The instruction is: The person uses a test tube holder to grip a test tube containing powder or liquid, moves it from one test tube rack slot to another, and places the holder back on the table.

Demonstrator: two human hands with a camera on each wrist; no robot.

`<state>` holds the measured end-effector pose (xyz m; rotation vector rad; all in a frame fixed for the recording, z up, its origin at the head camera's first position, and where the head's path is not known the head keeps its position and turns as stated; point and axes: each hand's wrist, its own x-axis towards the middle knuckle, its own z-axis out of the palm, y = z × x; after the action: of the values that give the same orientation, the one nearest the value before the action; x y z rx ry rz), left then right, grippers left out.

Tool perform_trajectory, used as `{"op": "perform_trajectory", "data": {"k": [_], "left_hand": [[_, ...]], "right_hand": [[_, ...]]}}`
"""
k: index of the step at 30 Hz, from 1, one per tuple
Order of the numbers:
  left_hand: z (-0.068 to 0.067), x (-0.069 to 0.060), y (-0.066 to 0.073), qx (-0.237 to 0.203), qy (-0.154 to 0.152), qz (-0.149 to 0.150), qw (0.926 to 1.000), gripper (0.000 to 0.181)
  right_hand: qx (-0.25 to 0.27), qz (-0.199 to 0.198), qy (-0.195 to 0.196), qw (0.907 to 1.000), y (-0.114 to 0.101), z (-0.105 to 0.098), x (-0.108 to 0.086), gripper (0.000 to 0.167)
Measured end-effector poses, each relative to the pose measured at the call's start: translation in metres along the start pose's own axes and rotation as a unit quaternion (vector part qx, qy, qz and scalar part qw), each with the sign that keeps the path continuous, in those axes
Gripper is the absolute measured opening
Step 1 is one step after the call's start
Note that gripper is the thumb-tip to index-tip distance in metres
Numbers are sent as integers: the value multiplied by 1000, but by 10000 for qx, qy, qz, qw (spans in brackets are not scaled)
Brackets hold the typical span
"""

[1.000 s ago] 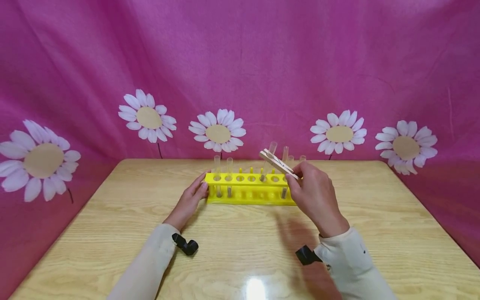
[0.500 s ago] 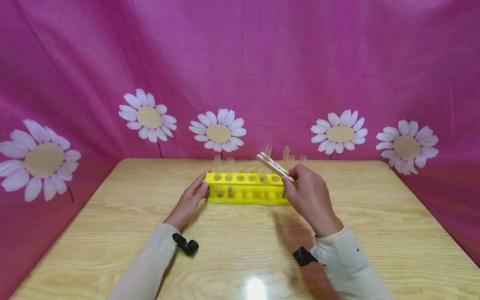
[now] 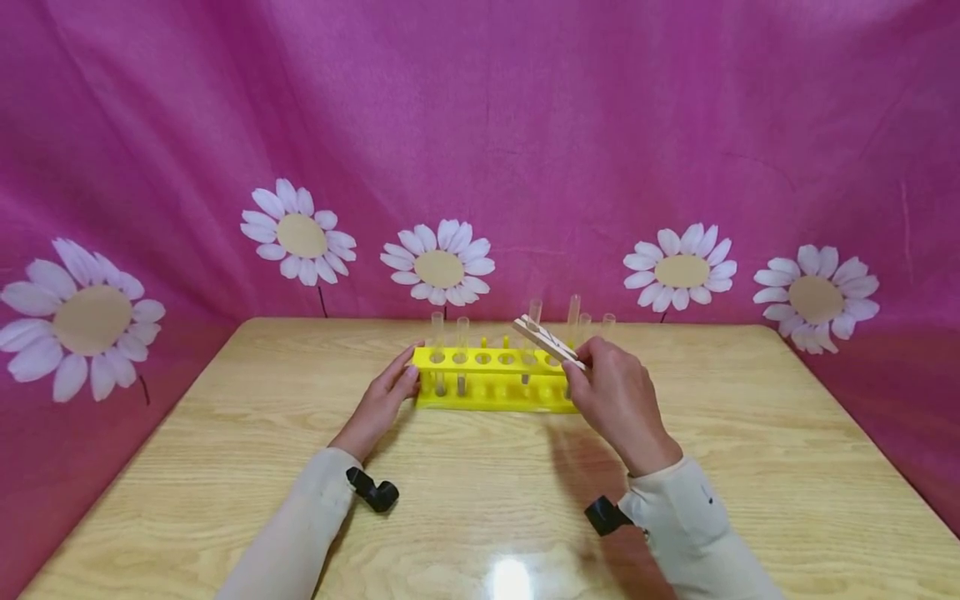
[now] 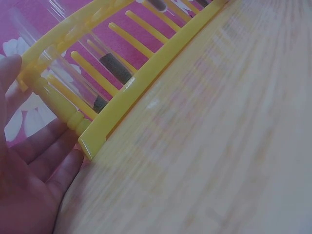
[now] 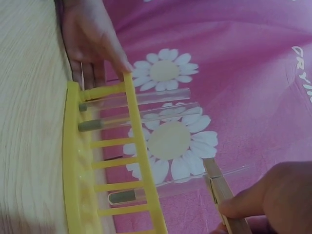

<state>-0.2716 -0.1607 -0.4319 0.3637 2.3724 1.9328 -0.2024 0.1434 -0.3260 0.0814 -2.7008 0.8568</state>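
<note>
A yellow test tube rack [image 3: 495, 402] stands on the wooden table. At its left end my left hand [image 3: 377, 408] holds the end post, thumb in front and fingers reaching behind. My right hand [image 3: 621, 402] pinches a wooden clothespin-like clamp [image 3: 550, 342] above the rack's right half. Gripped in the clamp's tip is a clear test tube [image 5: 168, 189] with dark grey contents at its bottom. This tube passes through a hole in the top bar, its lower end apart from the base. Two similar tubes [image 5: 146, 117] sit in the leftmost holes.
More tubes [image 3: 573, 312] rise at the rack's right end, partly hidden by my right hand. Yellow drying pegs [image 4: 146, 27] line the rack's back. Behind the table [image 3: 465, 500] hangs a magenta curtain [image 3: 525, 142] with large daisies.
My right hand has moved slightly left and down with the clamp. The clamped tube has straightened and sunk through its hole. My left hand has stayed at the rack's end.
</note>
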Motion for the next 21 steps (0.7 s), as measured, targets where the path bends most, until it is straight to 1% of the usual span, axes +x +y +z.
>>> {"op": "perform_trajectory", "data": {"k": [3, 9, 16, 21], "left_hand": [[0, 0, 0, 15, -20, -1, 10000, 54], [0, 1, 1, 72, 26, 35, 10000, 57], [2, -1, 0, 4, 4, -33, 10000, 55], [1, -2, 0, 21, 39, 18, 10000, 57]], "right_hand": [[-62, 13, -26, 10000, 1, 1, 0, 18], [-129, -96, -33, 9999, 3, 1, 1, 18], [-247, -107, -106, 9996, 8, 5, 2, 18], [-351, -180, -44, 9992, 11, 8, 3, 19]]}}
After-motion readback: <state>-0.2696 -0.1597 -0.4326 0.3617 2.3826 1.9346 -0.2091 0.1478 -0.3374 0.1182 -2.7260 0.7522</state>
